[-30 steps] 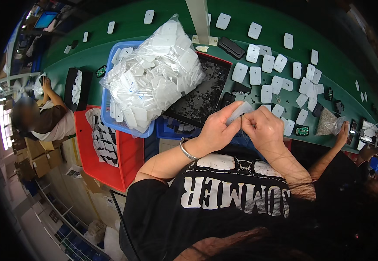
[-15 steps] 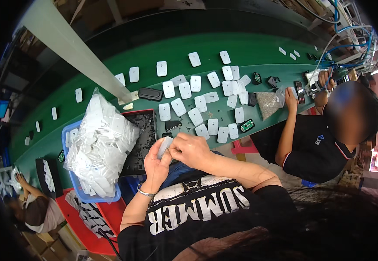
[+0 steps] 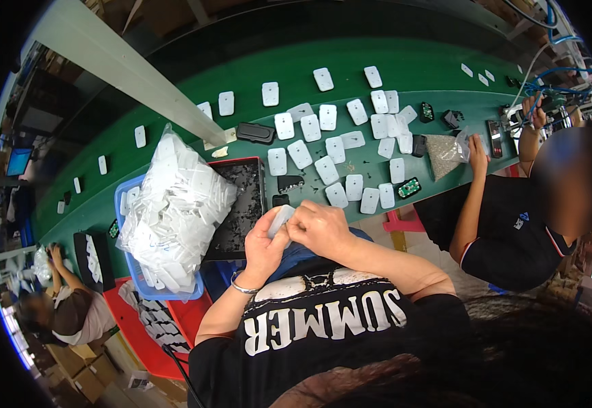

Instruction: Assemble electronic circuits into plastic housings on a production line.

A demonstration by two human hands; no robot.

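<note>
My left hand is wrapped round a white plastic cover, a small flat plate with rounded corners, held up in front of my shirt. From the right, my right hand presses its pinched fingers against the cover's near edge. What those fingertips grip, if anything, is hidden. Just beyond my hands, several matching white covers lie loose over the green table. A black tray with a red rim and small black parts lies beside my left hand.
At left, a blue basket holds a big clear bag of white covers. Red bins stand below it. A grey post rises from the table. On the right, a co-worker sits by a bag of small grains.
The whole view has shifted, so the table and things appear farther right and slightly higher. My hands keep their hold on the cover, with the right fingers still at its edge.
</note>
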